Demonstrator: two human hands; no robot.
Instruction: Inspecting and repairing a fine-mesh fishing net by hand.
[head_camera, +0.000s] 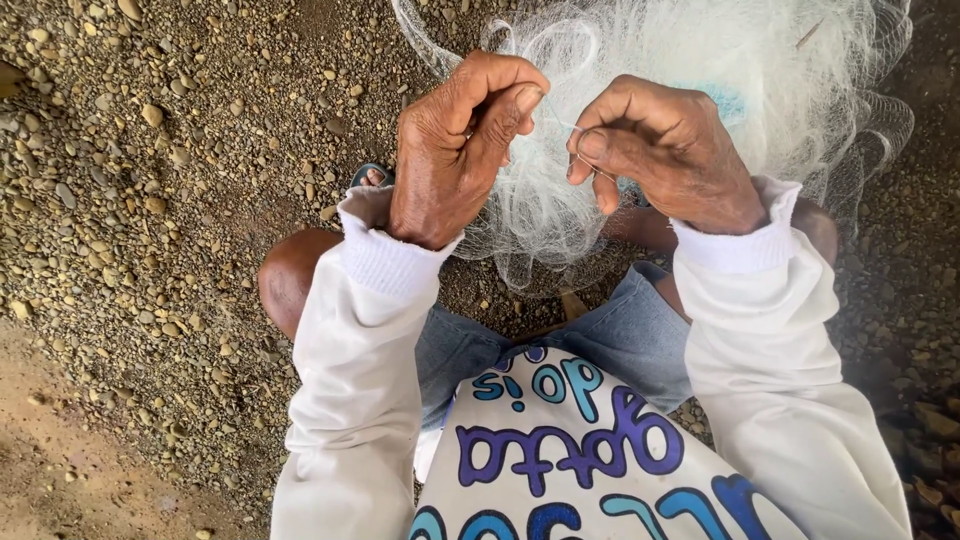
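A heap of fine white fishing net (690, 70) lies bunched in front of my knees. My left hand (455, 150) pinches a strand of the net between thumb and forefinger. Just to its right, my right hand (660, 150) pinches the same thin strand at the fingertips, so the line runs taut between the two hands. Both arms wear white long sleeves with ribbed cuffs.
Gravel ground (150, 180) with small stones spreads to the left, and bare brown earth (60, 460) lies at the lower left. My knees in blue denim shorts (620, 335) sit under the hands. A sandal edge (368, 175) peeks out beside my left wrist.
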